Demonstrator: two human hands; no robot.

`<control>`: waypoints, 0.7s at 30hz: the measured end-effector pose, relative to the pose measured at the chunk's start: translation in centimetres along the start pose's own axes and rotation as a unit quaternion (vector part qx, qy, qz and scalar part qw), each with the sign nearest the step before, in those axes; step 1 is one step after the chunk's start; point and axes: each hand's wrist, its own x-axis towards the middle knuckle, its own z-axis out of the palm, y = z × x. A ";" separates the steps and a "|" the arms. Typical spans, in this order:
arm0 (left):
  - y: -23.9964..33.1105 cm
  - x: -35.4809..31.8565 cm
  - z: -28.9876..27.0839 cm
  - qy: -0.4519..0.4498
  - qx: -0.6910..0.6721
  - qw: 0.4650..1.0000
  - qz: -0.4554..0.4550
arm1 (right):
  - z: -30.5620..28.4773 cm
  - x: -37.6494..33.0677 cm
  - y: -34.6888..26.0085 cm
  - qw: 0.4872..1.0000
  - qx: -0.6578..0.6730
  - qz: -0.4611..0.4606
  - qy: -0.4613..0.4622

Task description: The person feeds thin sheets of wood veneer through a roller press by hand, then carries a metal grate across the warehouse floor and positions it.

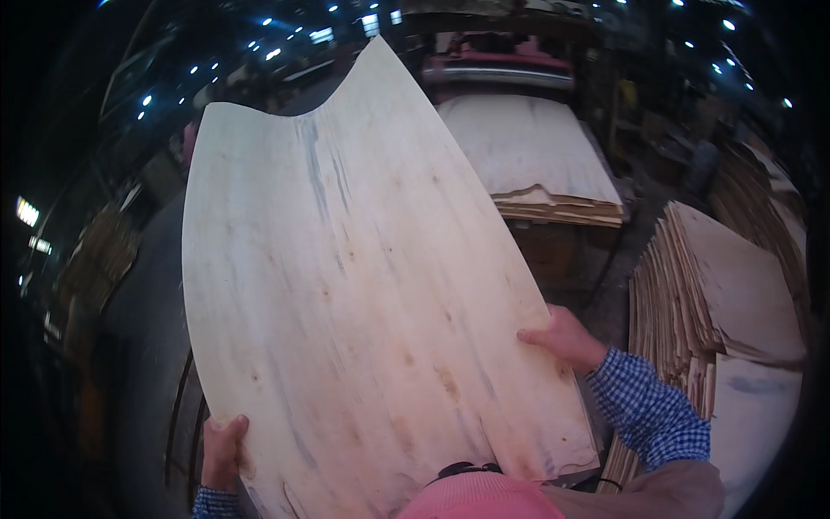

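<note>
the person holds one big thin veneer sheet (346,294) up in front, it fills the middle of the view and its far end bends over toward 12 o'clock. the left hand (223,451) is at abt 7 o'clock, fingers closed around the lower left edge of the sheet, thumb on the near face. the right hand (562,336) is at abt 4 o'clock, also closed on the right edge, fingers curled behind & thumb on front. both hands grip the same sheet, well apart from each other. to do this step well, probably the person should keep the two grips level and wide, b/c the sheet looks very thin and already curves; a twist or a pull to one side could crack it along the grain. better to carry it by the edges w/ soft pressure, not to pinch hard. at 1 o'clock a stack of sheets (536,164) lies on a table near a red machine (497,65), and at 3 o'clock another pile of veneer (718,294) stands just beside the right arm, so the free corner needs room there.
</note>
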 end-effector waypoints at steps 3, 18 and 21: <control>-1.8 5.4 0.5 -0.051 0.000 0.999 0.018 | 0.1 0.3 0.8 0.999 -0.010 0.010 0.049; 15.6 36.3 23.7 -0.195 0.075 0.977 0.036 | -15.3 13.4 -7.0 0.962 0.068 0.064 0.257; 19.7 44.7 29.9 -0.235 0.075 0.969 0.031 | -19.6 20.1 -8.8 0.951 0.027 0.091 0.295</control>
